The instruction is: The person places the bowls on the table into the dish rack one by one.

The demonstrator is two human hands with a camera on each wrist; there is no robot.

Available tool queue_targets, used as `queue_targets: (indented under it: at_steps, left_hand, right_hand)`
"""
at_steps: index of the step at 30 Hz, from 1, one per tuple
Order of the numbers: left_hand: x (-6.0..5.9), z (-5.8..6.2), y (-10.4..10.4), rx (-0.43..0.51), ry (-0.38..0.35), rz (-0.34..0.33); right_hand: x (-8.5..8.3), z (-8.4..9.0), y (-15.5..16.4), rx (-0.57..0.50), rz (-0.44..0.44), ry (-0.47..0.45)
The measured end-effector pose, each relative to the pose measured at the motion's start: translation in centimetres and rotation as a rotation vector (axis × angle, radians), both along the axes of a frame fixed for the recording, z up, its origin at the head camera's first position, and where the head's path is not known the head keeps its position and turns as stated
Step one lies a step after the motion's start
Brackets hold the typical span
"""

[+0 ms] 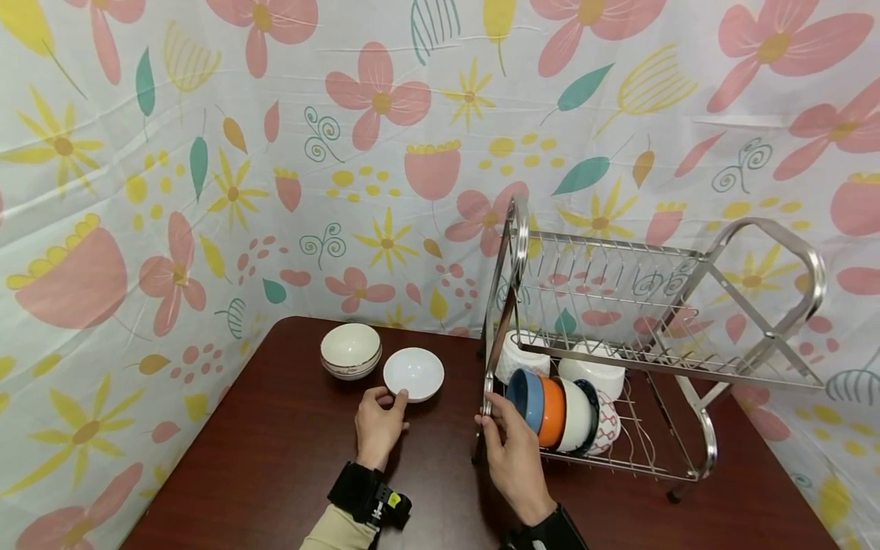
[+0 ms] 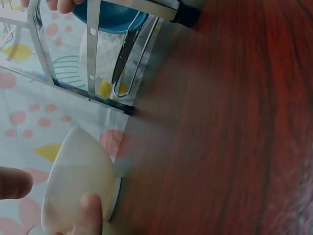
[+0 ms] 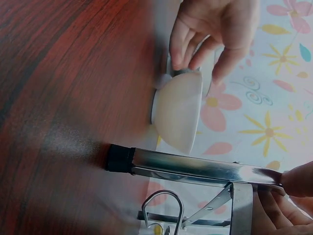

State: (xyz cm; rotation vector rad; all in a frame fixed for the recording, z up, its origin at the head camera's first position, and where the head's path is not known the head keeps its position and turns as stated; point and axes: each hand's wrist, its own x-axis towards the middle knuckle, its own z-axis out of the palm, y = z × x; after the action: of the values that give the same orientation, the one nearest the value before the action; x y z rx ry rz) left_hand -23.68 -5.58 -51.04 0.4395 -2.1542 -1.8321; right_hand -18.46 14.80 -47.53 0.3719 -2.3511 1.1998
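In the head view, the left hand (image 1: 380, 422) is seen low and just left of centre, its thumb and fingertips curled onto the near rim of a plain white bowl (image 1: 413, 373) that stands on the dark red wood-grain table (image 1: 289, 458). In the left wrist view only two fingertips are shown at the lower left edge, pinching the smooth, rounded wall of the bowl (image 2: 78, 181); the rest of the hand is cut off, and the table surface is heavily blurred. From the right wrist view the same grip is confirmed at the top of the frame, the bowl (image 3: 178, 110) appearing on its side because of the camera's tilt.

The right hand (image 1: 512, 451), at lower centre, is closed on the front upright of a shiny steel-wire dish rack (image 1: 708, 451); in the right wrist view only its fingertips are visible at the lower right edge, wrapped round a flat metal bar (image 3: 205, 169) tipped with a black foot.

On the rack's lower tier, bowls are stood on edge: blue (image 1: 524, 397), orange (image 1: 551, 411), white and a patterned one, partly hidden behind one another. Two white pieces behind them are screened by wires and cannot be identified. A stack of cream bowls (image 1: 351, 350) sits just left of the held bowl. A floral cloth (image 1: 206, 191) forms the backdrop.
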Motion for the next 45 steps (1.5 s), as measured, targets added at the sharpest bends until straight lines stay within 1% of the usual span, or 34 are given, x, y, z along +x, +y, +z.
queue_targets:
  at_steps: [2, 4, 9, 14, 17, 20, 25, 28, 32, 36, 39, 41, 45]
  left_hand:
    - [-0.1, -0.2, -0.1, 0.049, -0.027, -0.034]
    - [-0.3, -0.4, -0.1, 0.100, -0.032, -0.059]
    - [-0.7, -0.9, -0.1, 0.239, -0.028, -0.095]
    - [-0.8, -0.9, -0.2, 0.355, -0.025, -0.143]
    - [-0.9, -0.9, -0.3, 0.417, -0.036, -0.160]
    - [-1.0, -0.9, -0.4, 0.452, -0.049, -0.163]
    - [-1.0, -0.9, -0.5, 0.462, -0.053, -0.161]
    - [-0.9, -0.8, -0.4, 0.445, -0.057, -0.159]
    - [-0.6, -0.4, -0.3, 0.431, -0.069, -0.162]
    - [-0.3, 0.2, -0.2, 0.449, -0.068, -0.177]
    - [-0.1, 0.8, 0.0, 0.451, -0.050, -0.198]
    - [0.1, 1.2, 0.2, 0.434, -0.027, -0.215]
    - [0.6, 2.0, 0.6, 0.376, 0.028, -0.227]
  right_hand:
    - [0.0, -0.1, 0.0, 0.002, 0.002, 0.013]
    - [-0.1, -0.1, -0.1, -0.003, 0.004, 0.021]
    - [-0.1, -0.1, -0.1, -0.002, 0.013, 0.020]
    - [0.0, 0.0, -0.1, -0.013, 0.016, 0.010]
    - [0.1, 0.0, -0.1, -0.024, 0.021, 0.010]
    - [0.1, 0.1, -0.1, -0.030, 0.024, 0.012]
    - [0.0, 0.0, -0.1, -0.039, 0.025, 0.017]
    - [0.0, 0.0, -0.1, -0.039, 0.023, 0.022]
    - [0.0, -0.2, 0.0, -0.036, 0.019, 0.032]
    - [-0.1, -0.3, 0.0, -0.033, 0.016, 0.039]
    - [-0.1, -0.3, 0.0, -0.036, 0.016, 0.037]
    - [0.0, -0.2, 0.0, -0.053, 0.024, 0.027]
    - [0.2, 0.2, -0.1, -0.098, 0.027, -0.035]
